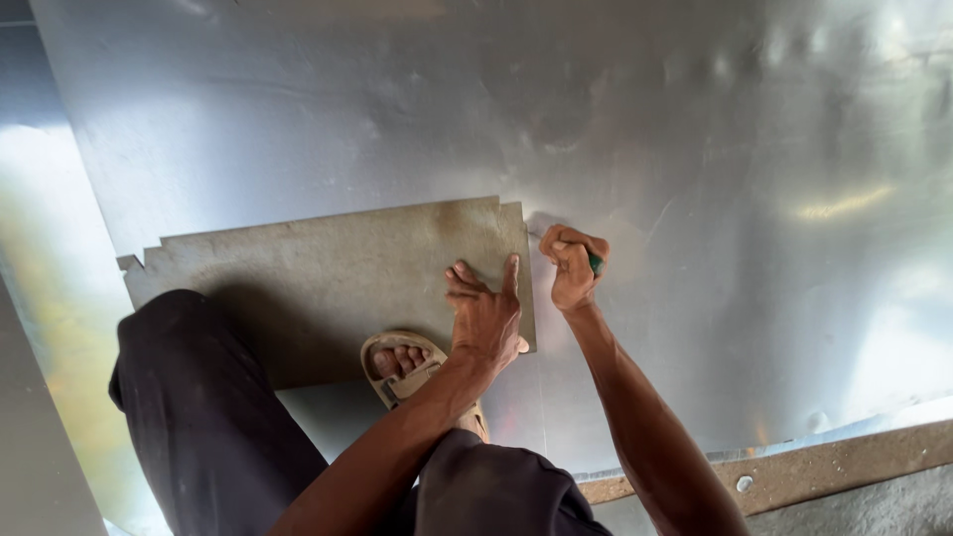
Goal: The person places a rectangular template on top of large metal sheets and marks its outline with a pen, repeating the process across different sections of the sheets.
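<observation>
1. A big shiny metal sheet [695, 149] lies flat and fills most of the view.
2. A flat brown board [328, 268] lies on top of the metal sheet, a bit to the left. Its left end has small steps cut into it.
3. The left hand [486, 318] lies flat on the board near its right edge. The fingers are spread open and press down. It holds nothing.
4. The right hand [574, 266] is just right of the board, near its far right corner. It is curled tight around a small tool with a green handle [595, 263].
5. The tip of the tool is at the board's right edge, on the metal sheet. The tip is too small to see well.
6. A foot in a tan sandal [402, 362] stands on the near edge of the board, just left of the left hand.
7. Dark trousers [199, 417] cover the knees at the near side.
8. A brown strip with a round bolt head [744, 483] runs along the near right edge of the metal sheet.
</observation>
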